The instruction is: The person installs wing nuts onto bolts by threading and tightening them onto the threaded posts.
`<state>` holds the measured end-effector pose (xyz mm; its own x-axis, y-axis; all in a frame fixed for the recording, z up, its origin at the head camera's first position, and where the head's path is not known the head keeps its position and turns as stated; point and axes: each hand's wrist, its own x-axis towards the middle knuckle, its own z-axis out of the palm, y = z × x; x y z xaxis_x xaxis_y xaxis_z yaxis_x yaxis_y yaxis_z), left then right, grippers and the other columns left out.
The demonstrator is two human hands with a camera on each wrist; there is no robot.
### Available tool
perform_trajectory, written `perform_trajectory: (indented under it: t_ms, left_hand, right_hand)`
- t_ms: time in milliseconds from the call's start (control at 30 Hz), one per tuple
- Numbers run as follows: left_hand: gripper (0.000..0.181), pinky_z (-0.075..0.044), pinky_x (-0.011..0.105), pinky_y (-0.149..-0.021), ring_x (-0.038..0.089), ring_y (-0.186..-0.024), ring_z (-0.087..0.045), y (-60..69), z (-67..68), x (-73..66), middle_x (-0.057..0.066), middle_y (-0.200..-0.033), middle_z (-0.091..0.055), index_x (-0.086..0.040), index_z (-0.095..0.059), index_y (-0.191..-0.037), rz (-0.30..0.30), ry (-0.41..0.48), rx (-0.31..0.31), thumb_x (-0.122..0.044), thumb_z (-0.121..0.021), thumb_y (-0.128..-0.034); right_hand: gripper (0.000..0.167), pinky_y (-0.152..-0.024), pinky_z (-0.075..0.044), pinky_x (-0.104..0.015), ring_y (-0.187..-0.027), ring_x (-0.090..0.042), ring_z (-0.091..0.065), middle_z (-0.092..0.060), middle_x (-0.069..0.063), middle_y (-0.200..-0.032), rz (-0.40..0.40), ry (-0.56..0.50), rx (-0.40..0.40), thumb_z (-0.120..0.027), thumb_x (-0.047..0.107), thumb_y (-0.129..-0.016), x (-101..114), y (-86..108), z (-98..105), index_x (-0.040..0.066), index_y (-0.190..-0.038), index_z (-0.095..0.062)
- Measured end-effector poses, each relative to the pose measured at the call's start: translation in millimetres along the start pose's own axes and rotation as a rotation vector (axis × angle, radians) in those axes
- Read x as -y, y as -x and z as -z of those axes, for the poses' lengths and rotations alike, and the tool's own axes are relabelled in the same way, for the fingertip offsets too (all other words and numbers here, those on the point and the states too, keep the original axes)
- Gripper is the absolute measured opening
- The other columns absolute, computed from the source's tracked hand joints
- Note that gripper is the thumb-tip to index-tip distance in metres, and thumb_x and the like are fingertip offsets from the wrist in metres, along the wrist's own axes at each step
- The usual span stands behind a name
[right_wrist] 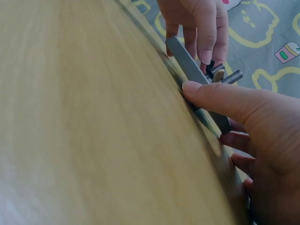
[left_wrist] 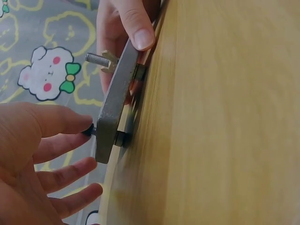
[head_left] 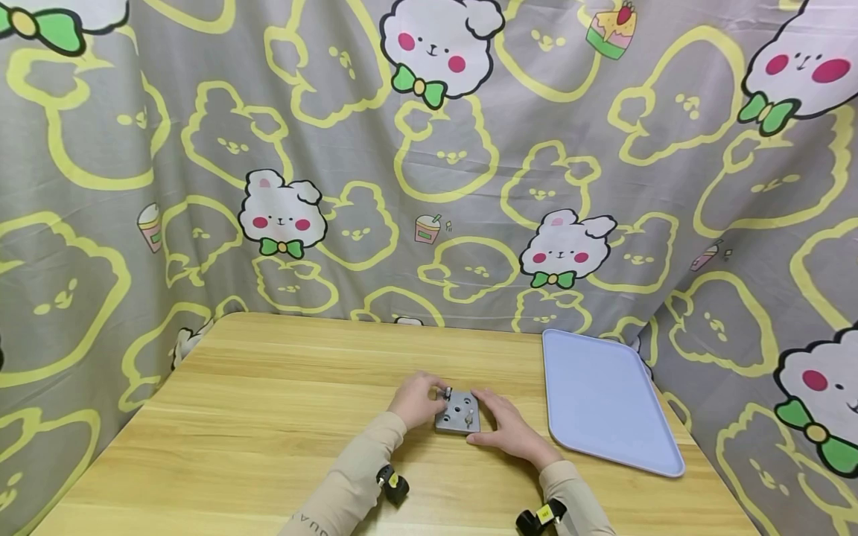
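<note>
A grey metal plate [head_left: 458,412] with several holes sits slightly raised off the tabletop, on the bolt heads [left_wrist: 121,138] beneath it. My left hand [head_left: 417,400] pinches a small black part [left_wrist: 89,130] on a screw at the plate's far left corner, thumb and index finger meeting on it. The other fingers of that hand are spread and loose. On the right side, my right hand [head_left: 512,428] holds the plate's edges between thumb and fingers. Near that hand, a threaded bolt [left_wrist: 96,59] stands up through the plate, with a brass-coloured wing nut [left_wrist: 110,62] around it.
A pale blue tray [head_left: 606,402] lies to the right on the wooden table [head_left: 268,417]. Behind and beside the table hangs a grey patterned curtain [head_left: 362,141]. Each forearm wears a black wrist camera [head_left: 394,485].
</note>
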<state>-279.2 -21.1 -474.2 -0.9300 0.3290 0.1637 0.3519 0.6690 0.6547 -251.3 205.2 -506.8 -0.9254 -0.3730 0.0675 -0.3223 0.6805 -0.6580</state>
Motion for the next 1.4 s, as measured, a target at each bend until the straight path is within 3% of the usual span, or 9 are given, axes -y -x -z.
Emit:
perform_trajectory:
  t_ms: [100,233,367,500,767,900,1033,1267,1400]
  left_hand:
    - [0.025,-0.049,0.050,-0.098,0.033,-0.113,-0.061,-0.5,-0.6,0.3,0.013,-0.117,-0.066,-0.011,-0.072,-0.107,-0.002,-0.008,0.006,-0.017,-0.072,-0.0828]
    - [0.016,-0.050,0.050,-0.098,0.033,-0.113,-0.061,-1.3,-1.6,1.6,0.013,-0.116,-0.067,-0.013,-0.072,-0.102,0.014,-0.016,-0.031,-0.017,-0.070,-0.0865]
    - [0.004,-0.053,0.047,-0.085,0.028,-0.101,-0.064,-1.8,-2.1,2.7,0.011,-0.106,-0.068,-0.016,-0.068,-0.086,0.043,-0.042,-0.089,-0.018,-0.071,-0.0858]
    - [0.013,-0.052,0.042,-0.075,0.023,-0.090,-0.061,-2.1,-2.5,3.2,0.008,-0.100,-0.067,-0.018,-0.061,-0.077,0.068,-0.059,-0.105,-0.020,-0.072,-0.0844]
    - [0.007,-0.050,0.050,-0.096,0.033,-0.110,-0.062,-1.0,-2.6,1.2,0.013,-0.112,-0.067,-0.014,-0.071,-0.090,0.043,-0.008,-0.065,-0.017,-0.072,-0.0838]
    - [0.019,-0.048,0.050,-0.100,0.034,-0.113,-0.061,-1.2,-2.4,0.2,0.014,-0.117,-0.066,-0.011,-0.072,-0.100,0.020,0.002,-0.015,-0.017,-0.074,-0.0822]
    - [0.020,-0.049,0.050,-0.099,0.033,-0.113,-0.061,-1.3,-3.0,1.2,0.013,-0.117,-0.066,-0.012,-0.072,-0.102,0.018,-0.009,-0.004,-0.018,-0.073,-0.0834]
    - [0.005,-0.053,0.044,-0.083,0.026,-0.098,-0.064,-2.8,-3.9,4.9,0.009,-0.105,-0.069,-0.016,-0.069,-0.087,0.038,-0.060,-0.094,-0.020,-0.072,-0.0854]
    - [0.011,-0.051,0.039,-0.072,0.020,-0.086,-0.061,-3.4,-3.4,4.7,0.007,-0.098,-0.069,-0.017,-0.064,-0.079,0.059,-0.083,-0.117,-0.021,-0.073,-0.0843]
  right_hand:
    - [0.089,-0.115,-0.020,-0.067,-0.145,-0.044,-0.025,-0.036,-0.019,-0.155,0.001,0.003,-0.005,-0.077,0.043,-0.079,-0.3,-0.3,-0.2,0.009,-0.150,-0.036]
    - [0.089,-0.115,-0.020,-0.067,-0.145,-0.044,-0.025,-0.035,-0.019,-0.155,-0.003,0.004,-0.004,-0.077,0.043,-0.079,-0.8,-0.6,-0.5,0.009,-0.150,-0.036]
    - [0.089,-0.116,-0.019,-0.067,-0.145,-0.045,-0.025,-0.035,-0.020,-0.155,-0.002,0.003,-0.005,-0.077,0.043,-0.079,-1.0,-0.6,-0.6,0.008,-0.150,-0.036]
    - [0.089,-0.116,-0.019,-0.066,-0.145,-0.044,-0.025,-0.035,-0.020,-0.155,0.004,0.008,-0.007,-0.077,0.043,-0.079,-1.6,-0.5,-1.0,0.008,-0.150,-0.036]
    - [0.090,-0.115,-0.020,-0.066,-0.145,-0.044,-0.025,-0.035,-0.019,-0.156,-0.002,0.010,0.002,-0.077,0.045,-0.079,-3.2,-1.4,-1.9,0.009,-0.150,-0.035]
    - [0.090,-0.114,-0.021,-0.067,-0.145,-0.045,-0.025,-0.034,-0.019,-0.156,-0.001,0.006,0.002,-0.077,0.044,-0.079,-3.6,-1.5,-1.8,0.009,-0.150,-0.035]
    - [0.089,-0.115,-0.021,-0.067,-0.145,-0.044,-0.026,-0.035,-0.019,-0.156,0.006,0.008,0.004,-0.077,0.044,-0.079,-4.1,-1.7,-1.8,0.009,-0.150,-0.035]
    - [0.089,-0.115,-0.020,-0.066,-0.145,-0.044,-0.025,-0.036,-0.020,-0.155,0.013,0.009,0.001,-0.077,0.044,-0.079,-4.4,-1.4,-1.8,0.008,-0.150,-0.036]
    - [0.089,-0.115,-0.020,-0.066,-0.145,-0.044,-0.025,-0.036,-0.019,-0.155,0.010,0.008,-0.002,-0.077,0.043,-0.079,-3.9,-1.3,-1.4,0.008,-0.149,-0.037]
